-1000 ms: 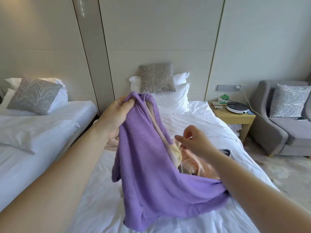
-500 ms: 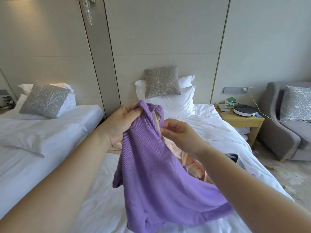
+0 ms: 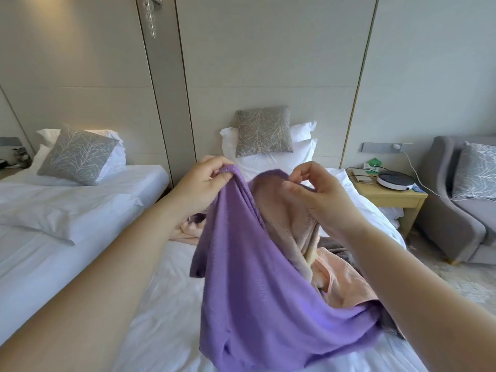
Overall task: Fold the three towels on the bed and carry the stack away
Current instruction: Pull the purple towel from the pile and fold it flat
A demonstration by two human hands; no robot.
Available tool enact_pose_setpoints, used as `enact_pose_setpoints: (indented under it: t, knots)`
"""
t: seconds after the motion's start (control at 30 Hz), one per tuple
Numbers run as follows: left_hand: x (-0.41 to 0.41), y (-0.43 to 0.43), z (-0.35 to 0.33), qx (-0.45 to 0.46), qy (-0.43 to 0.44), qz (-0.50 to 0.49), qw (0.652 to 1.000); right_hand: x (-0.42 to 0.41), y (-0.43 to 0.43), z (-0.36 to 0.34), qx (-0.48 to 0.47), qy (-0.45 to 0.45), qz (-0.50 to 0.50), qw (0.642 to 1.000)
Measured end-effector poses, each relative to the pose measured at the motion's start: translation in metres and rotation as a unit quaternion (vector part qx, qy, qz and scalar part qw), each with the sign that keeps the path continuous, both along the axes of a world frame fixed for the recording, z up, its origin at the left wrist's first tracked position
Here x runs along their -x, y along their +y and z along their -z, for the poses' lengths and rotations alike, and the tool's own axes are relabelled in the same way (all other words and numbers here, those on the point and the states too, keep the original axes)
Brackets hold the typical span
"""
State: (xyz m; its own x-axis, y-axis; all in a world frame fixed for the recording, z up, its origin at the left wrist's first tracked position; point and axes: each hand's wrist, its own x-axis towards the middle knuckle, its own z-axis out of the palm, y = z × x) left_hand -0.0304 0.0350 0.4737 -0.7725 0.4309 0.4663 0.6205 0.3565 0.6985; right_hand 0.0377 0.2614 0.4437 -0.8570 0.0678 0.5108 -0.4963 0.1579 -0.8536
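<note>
Fingers [image 3: 214, 167] of left hand [image 3: 200, 183] pinch purple towel [image 3: 257, 285] at top edge | right hand [image 3: 322, 200] fingertips [image 3: 291, 187] pinch same edge close by | towel hangs crumpled, lower part trailing on bed [image 3: 166, 304] | peach towel [image 3: 346, 280] heaped on bed behind it

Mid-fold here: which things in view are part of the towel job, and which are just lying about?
Job: purple towel, held by left hand and right hand; peach towel; bed.
Lying about: patterned cushion; bedside table; armchair; second bed.
</note>
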Motion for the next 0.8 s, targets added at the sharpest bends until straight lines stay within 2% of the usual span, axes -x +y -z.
enact_pose_setpoints:
  t: [0.03, 0.07, 0.13, 0.17, 0.2, 0.3, 0.4, 0.53, 0.63, 0.7, 0.77, 0.8]
  knots:
    - [-0.002, 0.002, 0.002, -0.004, -0.033, 0.026, 0.999, 0.000, -0.003, -0.003, -0.006, -0.013, -0.012, 1.000]
    - [-0.007, 0.003, 0.003, -0.040, -0.103, 0.064, 0.992, -0.001, -0.005, -0.006, -0.012, -0.024, -0.024, 0.999]
    - [-0.018, 0.007, 0.004, -0.138, -0.268, 0.162, 0.939, -0.002, -0.009, -0.010, -0.053, -0.052, -0.037, 0.997]
    - [-0.022, 0.008, 0.004, -0.164, -0.312, 0.206, 0.913, -0.004, -0.012, -0.012, -0.078, -0.074, -0.055, 0.993]
    - [-0.024, 0.009, 0.003, -0.167, -0.324, 0.233, 0.901, -0.005, -0.014, -0.012, -0.095, -0.099, -0.085, 0.987]
    - [-0.025, 0.013, -0.001, -0.161, -0.316, 0.255, 0.900, -0.010, -0.022, -0.009, -0.108, -0.163, -0.186, 0.963]
    - [-0.024, 0.012, -0.002, -0.186, -0.307, 0.234, 0.903, -0.012, -0.023, -0.003, -0.151, -0.183, -0.201, 0.950]
    - [-0.020, 0.006, -0.003, -0.245, -0.262, 0.196, 0.913, -0.012, -0.013, 0.015, -0.191, -0.225, -0.174, 0.939]
    - [-0.009, -0.008, -0.009, -0.310, -0.212, 0.127, 0.918, -0.012, 0.005, 0.035, -0.305, -0.293, -0.121, 0.898]
    - [0.004, -0.024, -0.008, -0.368, -0.205, 0.060, 0.905, -0.012, 0.020, 0.046, -0.393, -0.313, -0.064, 0.862]
    - [0.019, -0.041, 0.000, -0.393, -0.206, -0.031, 0.895, -0.011, 0.033, 0.049, -0.414, -0.307, -0.020, 0.857]
    - [0.025, -0.048, 0.007, -0.377, -0.209, -0.088, 0.898, -0.011, 0.038, 0.048, -0.388, -0.297, -0.006, 0.873]
